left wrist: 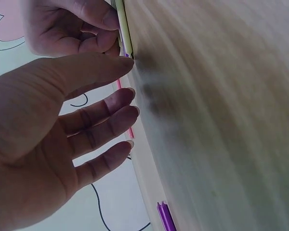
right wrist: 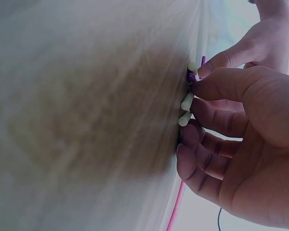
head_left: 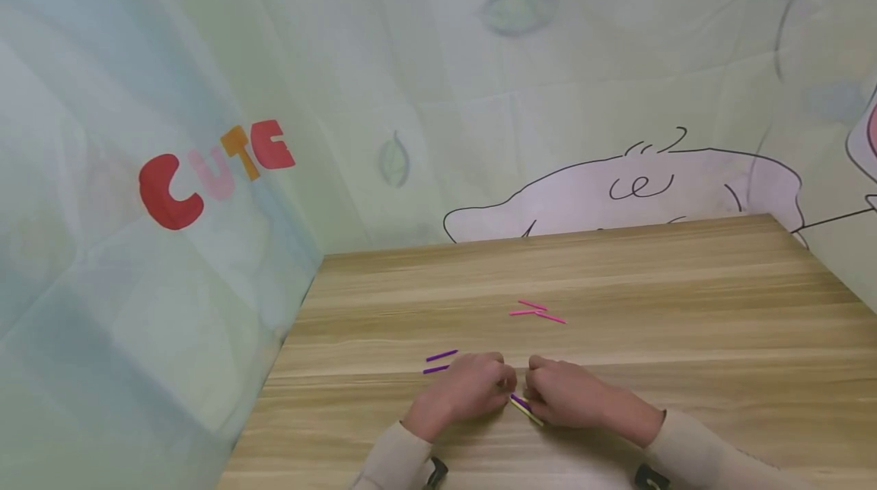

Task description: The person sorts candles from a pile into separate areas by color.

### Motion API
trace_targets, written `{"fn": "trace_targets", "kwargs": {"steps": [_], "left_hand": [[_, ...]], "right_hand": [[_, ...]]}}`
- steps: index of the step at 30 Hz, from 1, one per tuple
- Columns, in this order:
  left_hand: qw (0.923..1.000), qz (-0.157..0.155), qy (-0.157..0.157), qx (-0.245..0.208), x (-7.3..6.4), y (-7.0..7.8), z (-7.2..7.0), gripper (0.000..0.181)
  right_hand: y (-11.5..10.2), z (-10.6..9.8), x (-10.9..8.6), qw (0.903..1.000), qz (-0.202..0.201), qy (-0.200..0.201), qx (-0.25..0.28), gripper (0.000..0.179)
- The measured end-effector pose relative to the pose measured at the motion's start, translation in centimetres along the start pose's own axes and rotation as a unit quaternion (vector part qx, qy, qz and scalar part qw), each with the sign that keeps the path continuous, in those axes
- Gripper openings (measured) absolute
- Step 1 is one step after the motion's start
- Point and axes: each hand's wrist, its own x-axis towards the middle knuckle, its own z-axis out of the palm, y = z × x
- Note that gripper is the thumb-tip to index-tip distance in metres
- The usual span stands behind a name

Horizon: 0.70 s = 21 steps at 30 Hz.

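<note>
My two hands meet at the near middle of the wooden table (head_left: 685, 300). My right hand (head_left: 537, 391) curls its fingers and thumb round a small bundle of yellow sticks (head_left: 529, 412) and a purple stick (head_left: 519, 401), pressing it down on the table. The right wrist view shows the rounded yellow stick ends (right wrist: 187, 102) under my right fingertips (right wrist: 197, 89). My left hand (head_left: 503, 383) lies beside the bundle with its fingers (left wrist: 111, 103) nearly straight. Its thumb tip touches the end of the yellow sticks (left wrist: 124, 29).
Three pink sticks (head_left: 537, 312) lie loose on the table beyond my hands. Two purple sticks (head_left: 441, 362) lie just left of my left hand. A printed cloth backdrop (head_left: 219, 170) hangs close behind and to the left of the table.
</note>
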Motion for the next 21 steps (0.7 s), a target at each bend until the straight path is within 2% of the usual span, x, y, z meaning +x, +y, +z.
{"fn": "trace_targets", "kwargs": {"steps": [21], "left_hand": [[0.9998,0.006,-0.015,-0.009,0.10,0.36,0.06,0.010]], "right_hand": [[-0.11,-0.06,-0.04,1.0000,0.003,-0.002,-0.002,0.021]]}}
